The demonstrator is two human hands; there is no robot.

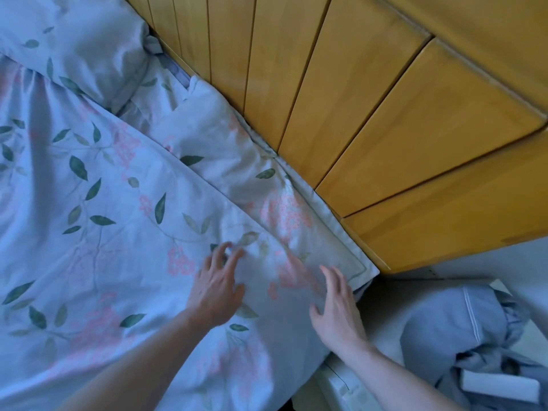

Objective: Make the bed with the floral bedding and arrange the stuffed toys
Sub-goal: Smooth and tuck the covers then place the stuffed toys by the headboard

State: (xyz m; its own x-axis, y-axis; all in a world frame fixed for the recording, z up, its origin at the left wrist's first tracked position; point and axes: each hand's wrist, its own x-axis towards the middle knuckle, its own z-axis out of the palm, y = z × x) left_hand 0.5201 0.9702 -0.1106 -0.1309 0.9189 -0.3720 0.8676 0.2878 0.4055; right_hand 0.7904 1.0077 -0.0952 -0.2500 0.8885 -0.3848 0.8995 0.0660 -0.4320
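Two flat, spread hands, left hand point(218, 289) and right hand point(336, 310), smoothing floral duvet point(98, 203) at 5 o'clock; pillow point(74, 46) placed at 11 o'clock; stuffed toys unseen.

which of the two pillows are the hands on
The nearer floral pillow, lying along the wooden headboard. The left hand and right hand rest on it; the other pillow lies untouched at top left.

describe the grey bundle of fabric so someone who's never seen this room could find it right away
Start at the wooden headboard and follow it to the bed's corner by the right hand. Beyond that, off the bed, lies the grey bundle: plain, crumpled, with white piping, unlike the floral bedding.
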